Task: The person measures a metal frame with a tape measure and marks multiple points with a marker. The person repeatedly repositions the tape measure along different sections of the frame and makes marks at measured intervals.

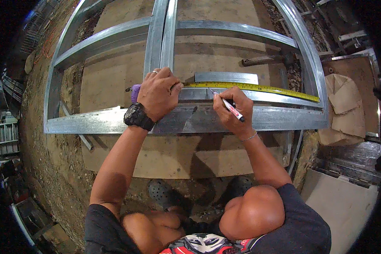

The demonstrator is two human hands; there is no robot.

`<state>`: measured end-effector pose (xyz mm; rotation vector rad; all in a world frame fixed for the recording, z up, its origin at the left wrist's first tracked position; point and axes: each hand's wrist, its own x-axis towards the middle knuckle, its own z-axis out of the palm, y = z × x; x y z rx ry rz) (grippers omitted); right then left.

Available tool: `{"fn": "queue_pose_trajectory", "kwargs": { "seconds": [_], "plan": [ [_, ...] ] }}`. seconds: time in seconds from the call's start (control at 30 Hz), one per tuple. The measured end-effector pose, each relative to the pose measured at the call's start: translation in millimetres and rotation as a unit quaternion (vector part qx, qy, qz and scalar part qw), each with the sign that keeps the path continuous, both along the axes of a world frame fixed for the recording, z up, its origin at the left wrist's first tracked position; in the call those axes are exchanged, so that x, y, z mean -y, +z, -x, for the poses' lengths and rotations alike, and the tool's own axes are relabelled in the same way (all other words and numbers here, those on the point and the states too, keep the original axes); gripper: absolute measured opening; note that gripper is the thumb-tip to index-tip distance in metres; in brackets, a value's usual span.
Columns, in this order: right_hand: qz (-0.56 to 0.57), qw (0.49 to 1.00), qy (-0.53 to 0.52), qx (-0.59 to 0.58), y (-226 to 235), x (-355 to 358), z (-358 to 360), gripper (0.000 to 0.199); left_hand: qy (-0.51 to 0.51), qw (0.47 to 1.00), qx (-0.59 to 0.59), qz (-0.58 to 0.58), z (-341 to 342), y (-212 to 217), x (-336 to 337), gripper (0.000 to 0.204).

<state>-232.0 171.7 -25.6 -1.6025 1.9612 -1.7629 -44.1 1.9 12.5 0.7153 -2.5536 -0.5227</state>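
Observation:
My left hand [160, 92] is closed at the near end of a yellow tape measure blade [258, 88], fingers curled over a metal stud. Beside its wrist shows the purple case of the tape measure [135, 92], partly hidden by the hand. The blade runs to the right along a galvanized metal channel [266, 97] of the frame. In my right hand [240, 111] is a white marker pen [233, 111], held in a writing grip. Its tip points at the channel, just below the blade's edge; I cannot tell if it touches.
A metal frame [84, 121] of studs and crosspieces lies over brown boards [122, 154] on dirt ground. A short metal piece [226, 78] rests behind the blade. Farther back lies a hammer [264, 61]. At right are a brown paper sack [343, 110] and a pale panel [336, 203].

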Motion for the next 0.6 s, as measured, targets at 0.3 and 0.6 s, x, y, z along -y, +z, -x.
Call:
{"fn": "queue_pose_trajectory", "kwargs": {
  "seconds": [0.3, 0.6],
  "plan": [
    [0.001, 0.999, 0.026, 0.018, 0.2, 11.2, -13.0, 0.019, -0.01, 1.0, -0.005, 0.019, -0.3, -5.4, 3.2, 0.012],
    [-0.005, 1.0, 0.024, -0.018, 2.6, 17.6, -17.7, 0.021, -0.006, 1.0, 0.013, 0.01, -0.4, -5.3, 3.3, 0.013]
  ]
}}
